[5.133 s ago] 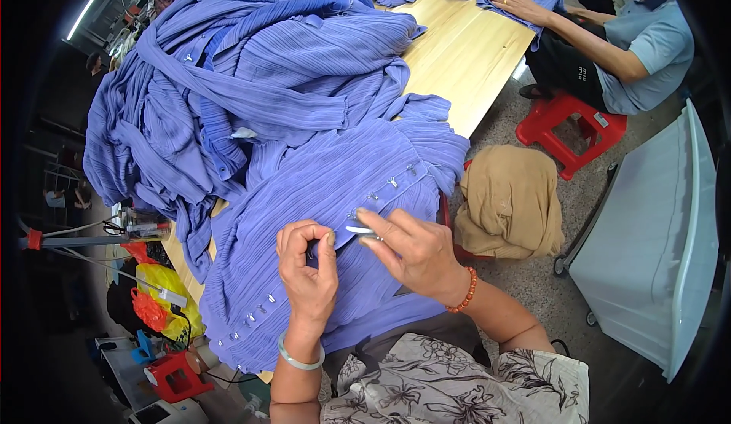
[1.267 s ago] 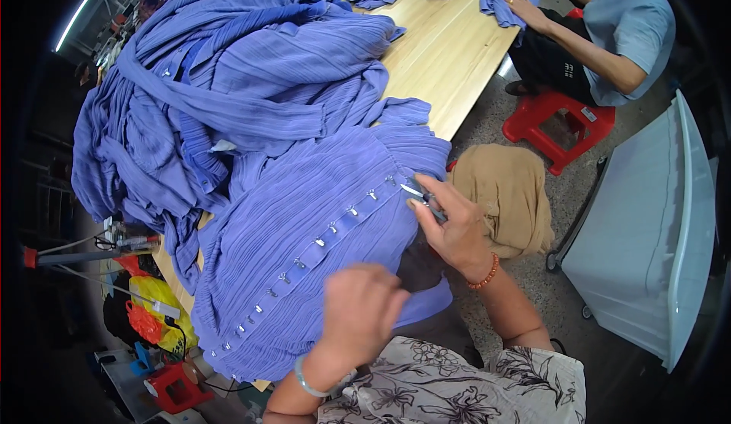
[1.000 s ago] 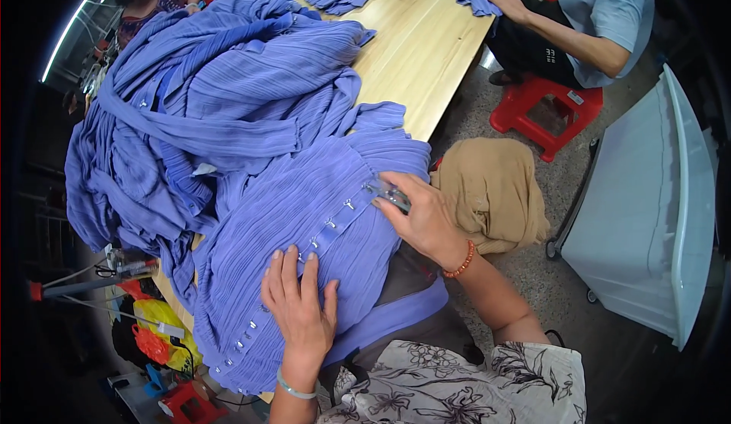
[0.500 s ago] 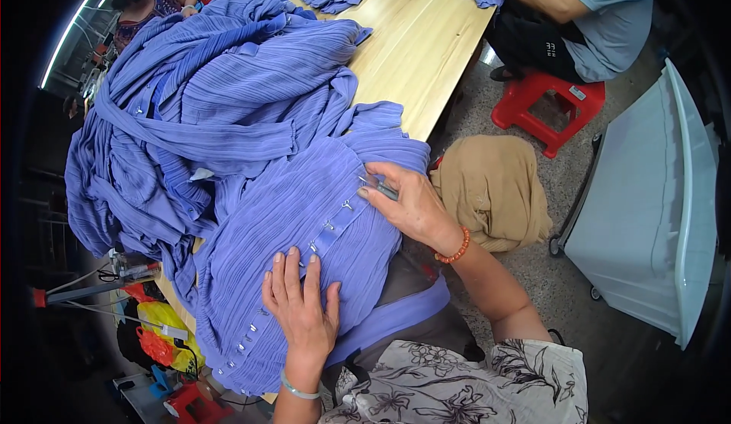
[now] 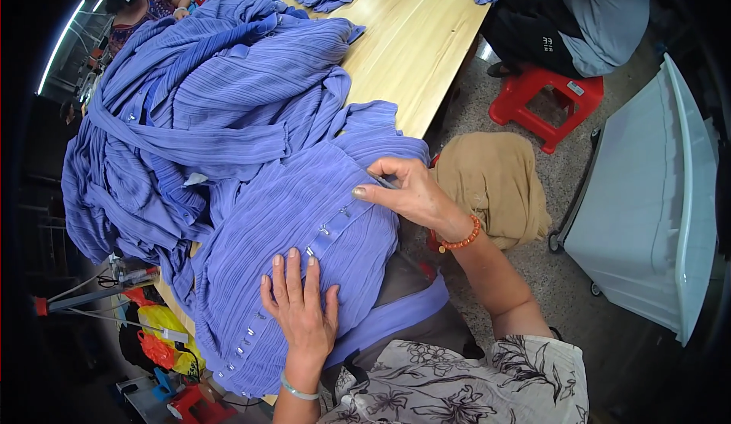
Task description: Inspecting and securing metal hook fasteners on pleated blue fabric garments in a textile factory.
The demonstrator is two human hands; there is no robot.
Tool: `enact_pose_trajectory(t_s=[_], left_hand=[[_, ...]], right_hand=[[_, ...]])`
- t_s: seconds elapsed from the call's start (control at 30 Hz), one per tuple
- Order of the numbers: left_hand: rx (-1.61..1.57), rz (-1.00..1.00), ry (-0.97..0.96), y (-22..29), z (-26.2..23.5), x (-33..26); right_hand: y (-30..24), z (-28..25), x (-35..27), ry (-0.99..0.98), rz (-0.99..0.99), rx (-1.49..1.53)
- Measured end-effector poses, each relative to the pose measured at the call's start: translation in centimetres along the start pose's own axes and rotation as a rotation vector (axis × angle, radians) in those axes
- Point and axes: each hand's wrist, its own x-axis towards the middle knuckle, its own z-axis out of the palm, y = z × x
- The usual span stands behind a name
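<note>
A blue-violet pleated garment [image 5: 266, 188] lies spread over the near table end and my lap. Along its smooth band [image 5: 324, 234] runs a row of small shiny metal fastenings [image 5: 325, 231], their exact kind too small to tell. My left hand [image 5: 298, 310] rests flat on the cloth beside this band, fingers stretched and holding nothing. At the band's upper end my right hand [image 5: 407, 192] is closed, thumb and forefinger bent toward each other. Between its fingers shows part of a slim grey tool [image 5: 387, 184]; the rest is hidden in the palm.
A heap of the same cloth [image 5: 228, 81] covers the left of the wooden table [image 5: 415, 36]. To the right are a tan cloth bundle [image 5: 491, 188], a red stool [image 5: 548, 104] with a seated person, and a pale wheeled bin [image 5: 640, 203]. Plastic bags [image 5: 164, 333] lie lower left.
My right hand has turned slightly, and its grey tool is more hidden now. My left hand stays in place. The seated person's arm has drawn back from the cloth at the table's far edge.
</note>
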Motion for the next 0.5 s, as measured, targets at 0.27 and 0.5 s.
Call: enact_pose_trajectory(t_s=[0.27, 0.5], left_hand=[[0.005, -0.004, -0.002, -0.2, 0.3, -0.2], [0.011, 0.0, 0.004, -0.3, 0.4, -0.3]], right_hand=[[0.2, -0.9, 0.6, 0.002, 0.256, 0.309], [1.3, -1.2, 0.7, 0.102, 0.068, 0.142]])
